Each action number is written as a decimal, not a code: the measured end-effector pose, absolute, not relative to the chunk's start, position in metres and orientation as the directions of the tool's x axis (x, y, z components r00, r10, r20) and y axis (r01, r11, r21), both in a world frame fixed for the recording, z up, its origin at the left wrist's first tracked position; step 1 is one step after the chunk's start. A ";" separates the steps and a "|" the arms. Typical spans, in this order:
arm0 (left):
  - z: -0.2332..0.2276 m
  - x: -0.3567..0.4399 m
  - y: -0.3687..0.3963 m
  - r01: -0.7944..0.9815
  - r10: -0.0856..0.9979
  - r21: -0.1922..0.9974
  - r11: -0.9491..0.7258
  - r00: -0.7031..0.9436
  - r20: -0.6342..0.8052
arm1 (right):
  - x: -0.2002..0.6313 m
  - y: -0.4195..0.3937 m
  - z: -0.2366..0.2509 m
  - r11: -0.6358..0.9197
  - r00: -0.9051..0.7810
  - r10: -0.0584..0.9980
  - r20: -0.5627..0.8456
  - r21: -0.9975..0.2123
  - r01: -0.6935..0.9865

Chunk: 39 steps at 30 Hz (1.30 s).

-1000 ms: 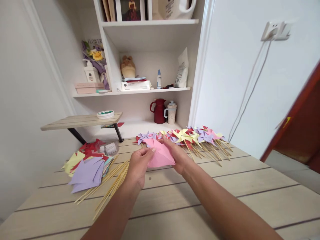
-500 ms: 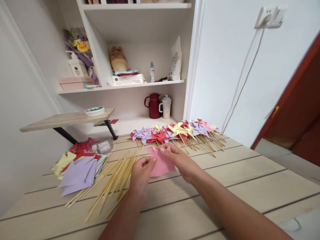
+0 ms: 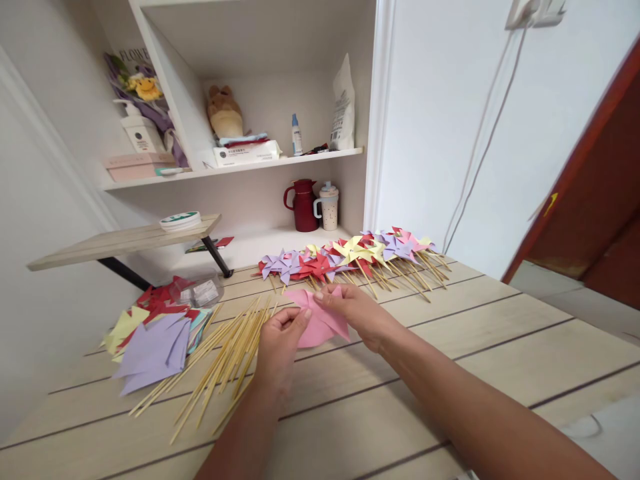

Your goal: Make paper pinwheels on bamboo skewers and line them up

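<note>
A sheet of pink paper (image 3: 319,328) is held up over the table between my two hands, its upper part bent inward. My left hand (image 3: 284,337) pinches its left side between thumb and fingers. On the upper right, my right hand (image 3: 353,310) grips the paper near its middle, thumb on top. Just left of my left hand lies a fanned bundle of thin wooden sticks (image 3: 225,360). Behind the paper rests a row of finished paper pinwheels (image 3: 316,265) on sticks, in purple, red, yellow and pink.
Purple paper sheets (image 3: 155,353) lie at the left, by yellow and red ones. Behind them is a clear plastic box (image 3: 205,292). A small raised wooden stand (image 3: 125,241) carries a white round tub (image 3: 180,221). A red jug (image 3: 304,207) and a cup (image 3: 329,208) stand at the back.
My right hand has moved slightly left with the paper's top, and the pink paper is now more bent toward its middle. The camera view has shifted a little.
</note>
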<state>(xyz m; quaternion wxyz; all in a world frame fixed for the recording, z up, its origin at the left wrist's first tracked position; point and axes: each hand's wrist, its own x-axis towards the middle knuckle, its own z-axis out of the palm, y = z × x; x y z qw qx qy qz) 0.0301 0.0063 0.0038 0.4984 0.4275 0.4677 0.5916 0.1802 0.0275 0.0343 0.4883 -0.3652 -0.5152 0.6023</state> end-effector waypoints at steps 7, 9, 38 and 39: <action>-0.004 0.028 0.008 -0.221 0.993 0.974 -0.039 -0.116 0.013 | 0.181 0.033 0.027 0.061 -0.230 0.968 0.098 -0.985 -0.163; -0.005 0.027 0.009 -0.251 0.996 0.968 -0.031 -0.086 0.010 | 0.181 0.034 0.026 0.090 -0.218 0.969 0.117 -0.987 -0.131; 0.000 0.025 0.009 -0.144 0.996 0.989 -0.024 -0.092 0.010 | 0.184 0.041 0.025 0.432 -0.220 0.901 0.374 -0.815 0.386; 0.000 0.025 0.009 -0.140 0.994 0.990 -0.033 -0.104 0.019 | 0.184 0.041 0.025 0.430 -0.224 0.902 0.368 -0.810 0.398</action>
